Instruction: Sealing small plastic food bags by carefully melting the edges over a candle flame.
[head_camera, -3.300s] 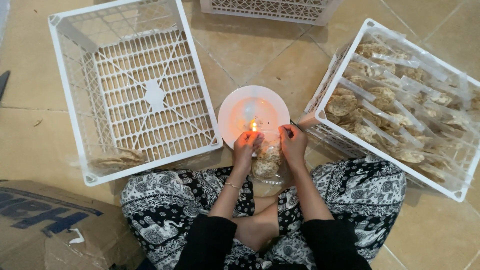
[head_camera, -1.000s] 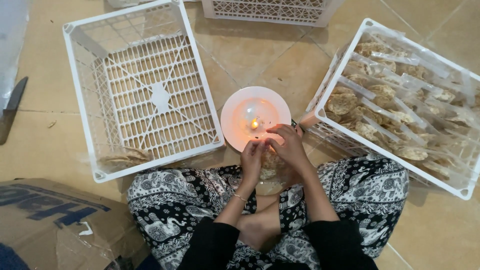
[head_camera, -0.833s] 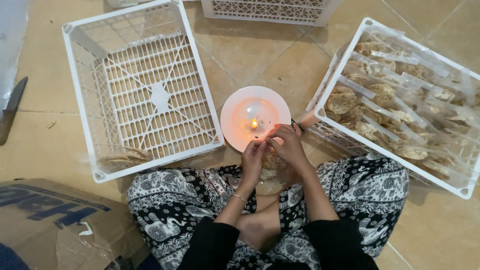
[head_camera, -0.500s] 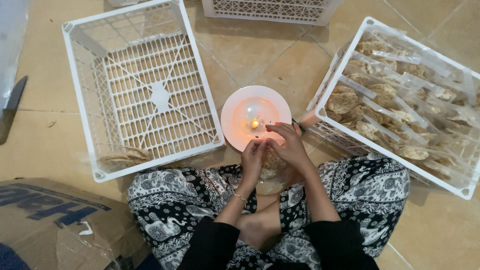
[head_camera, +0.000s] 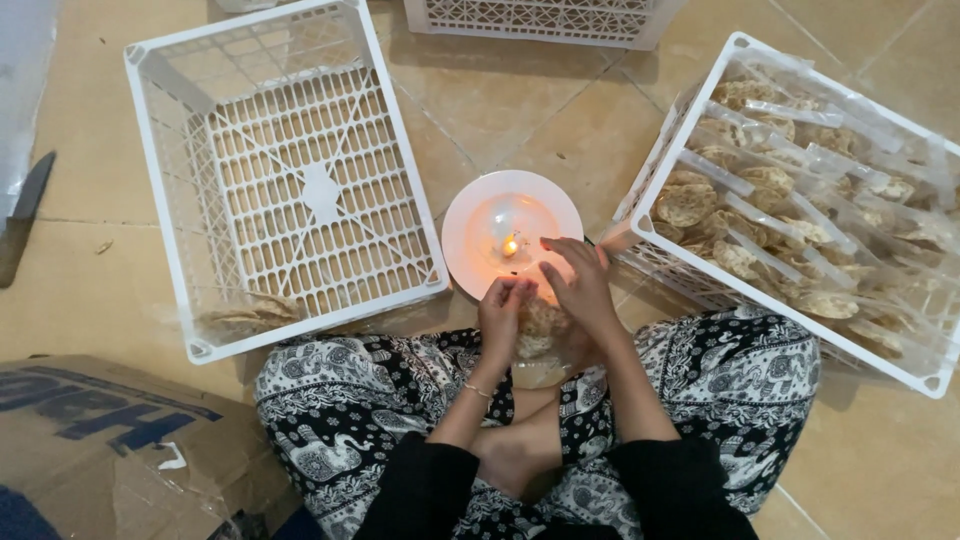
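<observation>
— How do the hands sit?
— Left hand (head_camera: 503, 312) and right hand (head_camera: 577, 290) meet close together, fingers (head_camera: 560, 262) curled inward, forearms angling up from the crossed legs.

Clear glossy plastic bag (head_camera: 540, 340) (crackers inside), white plastic crate (head_camera: 290, 180), glazed tile floor (head_camera: 500, 95)

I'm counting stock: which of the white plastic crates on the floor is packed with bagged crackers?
The white plastic crate on the person's right, packed with clear bags of round crackers. The left crate holds only one small bag in its near corner; the far crate is mostly cropped.
</observation>
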